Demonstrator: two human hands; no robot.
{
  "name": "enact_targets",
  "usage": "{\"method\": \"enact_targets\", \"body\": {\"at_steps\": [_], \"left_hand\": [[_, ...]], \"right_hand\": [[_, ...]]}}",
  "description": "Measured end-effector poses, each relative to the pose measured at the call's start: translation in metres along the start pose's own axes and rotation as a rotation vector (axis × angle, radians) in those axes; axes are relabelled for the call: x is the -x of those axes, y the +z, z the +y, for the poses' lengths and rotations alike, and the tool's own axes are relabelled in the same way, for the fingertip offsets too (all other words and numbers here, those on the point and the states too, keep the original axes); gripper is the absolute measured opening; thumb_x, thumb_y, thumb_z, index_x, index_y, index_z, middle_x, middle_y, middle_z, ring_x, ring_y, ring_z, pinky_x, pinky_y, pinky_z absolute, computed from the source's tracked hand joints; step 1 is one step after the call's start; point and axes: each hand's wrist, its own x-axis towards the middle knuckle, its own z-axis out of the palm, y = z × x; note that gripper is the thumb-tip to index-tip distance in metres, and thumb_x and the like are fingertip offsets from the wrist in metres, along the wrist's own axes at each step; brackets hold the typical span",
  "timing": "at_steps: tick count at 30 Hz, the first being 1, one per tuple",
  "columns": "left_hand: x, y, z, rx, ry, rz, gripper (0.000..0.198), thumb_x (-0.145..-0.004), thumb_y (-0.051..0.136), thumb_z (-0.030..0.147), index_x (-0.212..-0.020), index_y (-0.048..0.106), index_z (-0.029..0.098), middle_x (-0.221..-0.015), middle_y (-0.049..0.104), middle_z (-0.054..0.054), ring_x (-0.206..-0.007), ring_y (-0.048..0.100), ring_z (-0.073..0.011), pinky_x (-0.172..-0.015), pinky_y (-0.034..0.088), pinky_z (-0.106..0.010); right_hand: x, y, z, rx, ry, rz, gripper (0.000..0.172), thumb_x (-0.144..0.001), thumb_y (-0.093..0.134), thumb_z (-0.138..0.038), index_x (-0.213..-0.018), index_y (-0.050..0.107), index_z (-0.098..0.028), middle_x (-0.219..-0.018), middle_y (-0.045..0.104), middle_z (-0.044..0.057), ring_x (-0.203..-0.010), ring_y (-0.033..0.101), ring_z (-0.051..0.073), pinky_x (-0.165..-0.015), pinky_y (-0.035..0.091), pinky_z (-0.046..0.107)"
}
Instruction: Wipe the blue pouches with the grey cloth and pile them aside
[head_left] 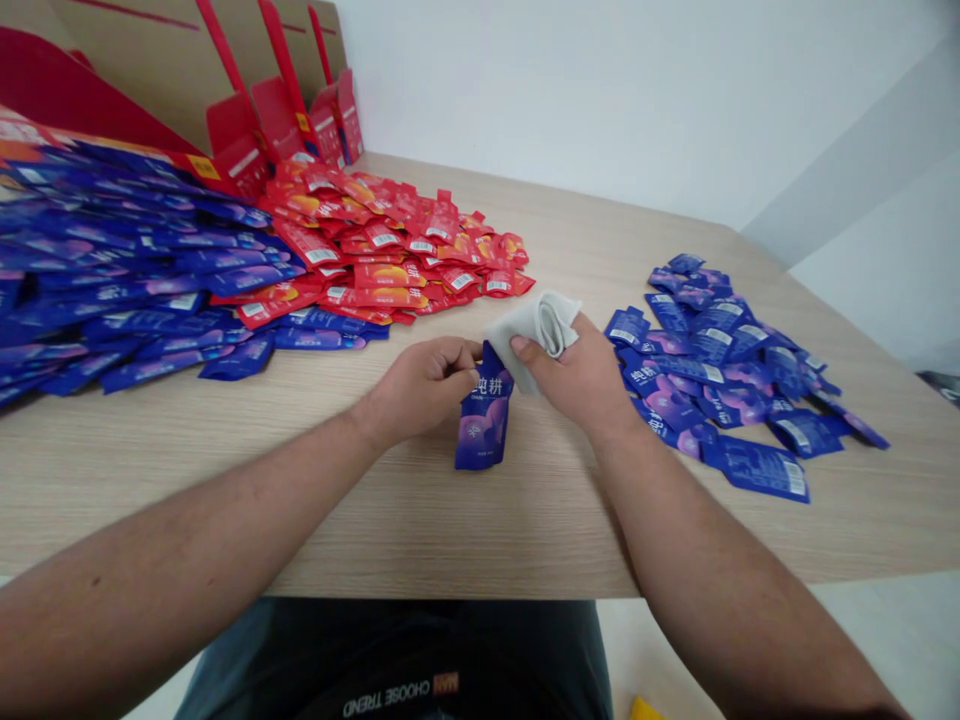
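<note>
Pinched in the fingers of my left hand [429, 385] is the upper left edge of a blue pouch [484, 425], which hangs upright over the table. My right hand [581, 375] is closed on a folded pale cloth [536, 325]. The cloth touches the top of the pouch at its upper right corner. Part of the pouch's top is hidden behind the cloth and my left fingers.
A large pile of blue pouches [112, 280] lies at the left, beside a heap of red pouches [390, 240]. Red boxes [236, 150] stand behind them. Another pile of blue pouches [712, 350] is on the wooden table [555, 530] at the right.
</note>
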Motion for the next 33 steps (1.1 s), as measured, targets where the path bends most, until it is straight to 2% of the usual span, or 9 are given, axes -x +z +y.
{"method": "enact_targets", "body": {"at_steps": [4, 7, 12, 15, 19, 22, 27, 30, 33], "left_hand": [[0.001, 0.004, -0.002, 0.034, -0.073, 0.009, 0.019, -0.077, 0.063, 0.025, -0.064, 0.05, 0.02, -0.067, 0.054, 0.002, -0.066, 0.052, -0.0133, -0.062, 0.045, -0.027], [0.0, 0.01, -0.001, 0.291, -0.223, 0.043, 0.021, -0.077, 0.066, 0.027, -0.068, 0.048, 0.02, -0.079, 0.06, 0.0, -0.066, 0.056, -0.0128, -0.056, 0.05, -0.027], [-0.003, 0.014, 0.005, 0.566, -0.412, 0.197, 0.017, -0.074, 0.067, 0.021, -0.073, 0.05, 0.02, -0.071, 0.058, 0.001, -0.06, 0.056, -0.0135, -0.049, 0.053, -0.027], [-0.005, 0.014, 0.005, 0.596, -0.431, 0.231, 0.016, -0.073, 0.066, 0.019, -0.071, 0.051, 0.021, -0.062, 0.053, 0.003, -0.055, 0.053, -0.0128, -0.048, 0.053, -0.026], [-0.006, 0.013, 0.002, 0.573, -0.45, 0.261, 0.017, -0.07, 0.064, 0.015, -0.067, 0.049, 0.021, -0.058, 0.05, 0.004, -0.05, 0.048, -0.011, -0.044, 0.046, -0.023], [-0.006, 0.014, 0.0, 0.573, -0.439, 0.28, 0.017, -0.07, 0.064, 0.015, -0.066, 0.048, 0.021, -0.057, 0.049, 0.004, -0.05, 0.048, -0.0112, -0.046, 0.047, -0.024], [-0.007, 0.014, -0.002, 0.541, -0.4, 0.285, 0.016, -0.071, 0.064, 0.014, -0.065, 0.05, 0.02, -0.051, 0.044, 0.006, -0.044, 0.04, -0.0083, -0.041, 0.033, -0.02], [-0.008, 0.013, -0.002, 0.546, -0.389, 0.32, 0.017, -0.071, 0.063, 0.014, -0.067, 0.049, 0.021, -0.055, 0.048, 0.006, -0.046, 0.047, -0.0092, -0.043, 0.039, -0.021], [-0.009, 0.01, -0.001, 0.546, -0.393, 0.33, 0.016, -0.071, 0.063, 0.014, -0.069, 0.049, 0.021, -0.057, 0.048, 0.006, -0.047, 0.048, -0.0093, -0.044, 0.042, -0.021]], "right_hand": [[-0.001, 0.001, 0.003, 0.014, -0.023, -0.053, 0.042, -0.087, 0.067, -0.057, -0.109, 0.07, -0.022, -0.108, 0.075, 0.012, -0.101, 0.069, 0.03, -0.093, 0.055, 0.047], [-0.001, -0.001, 0.001, 0.047, 0.054, -0.03, 0.04, -0.087, 0.066, -0.054, -0.109, 0.07, -0.02, -0.106, 0.075, 0.012, -0.098, 0.069, 0.031, -0.089, 0.055, 0.047], [0.002, -0.004, -0.007, 0.02, -0.042, -0.263, 0.04, -0.084, 0.071, -0.052, -0.108, 0.071, -0.021, -0.104, 0.075, 0.009, -0.095, 0.069, 0.029, -0.086, 0.054, 0.042], [0.003, -0.002, -0.009, 0.11, -0.049, -0.2, 0.036, -0.085, 0.07, -0.048, -0.107, 0.071, -0.02, -0.104, 0.073, 0.011, -0.095, 0.067, 0.029, -0.086, 0.053, 0.042], [0.003, 0.0, -0.009, 0.099, -0.174, -0.33, 0.028, -0.086, 0.071, -0.046, -0.101, 0.07, -0.022, -0.096, 0.07, 0.007, -0.093, 0.064, 0.027, -0.086, 0.052, 0.04], [0.004, 0.001, -0.011, 0.151, -0.18, -0.291, 0.026, -0.088, 0.07, -0.046, -0.097, 0.07, -0.021, -0.093, 0.068, 0.008, -0.093, 0.062, 0.026, -0.086, 0.051, 0.039], [0.004, 0.003, -0.014, 0.146, -0.306, -0.524, 0.022, -0.088, 0.072, -0.039, -0.098, 0.07, -0.02, -0.096, 0.068, 0.007, -0.096, 0.061, 0.025, -0.089, 0.049, 0.038], [0.004, 0.003, -0.015, 0.183, -0.26, -0.437, 0.024, -0.088, 0.072, -0.039, -0.1, 0.07, -0.019, -0.097, 0.068, 0.008, -0.095, 0.06, 0.025, -0.088, 0.049, 0.038], [0.004, 0.002, -0.015, 0.189, -0.276, -0.504, 0.02, -0.085, 0.074, -0.037, -0.096, 0.07, -0.021, -0.095, 0.067, 0.006, -0.092, 0.059, 0.024, -0.086, 0.049, 0.036]]}}
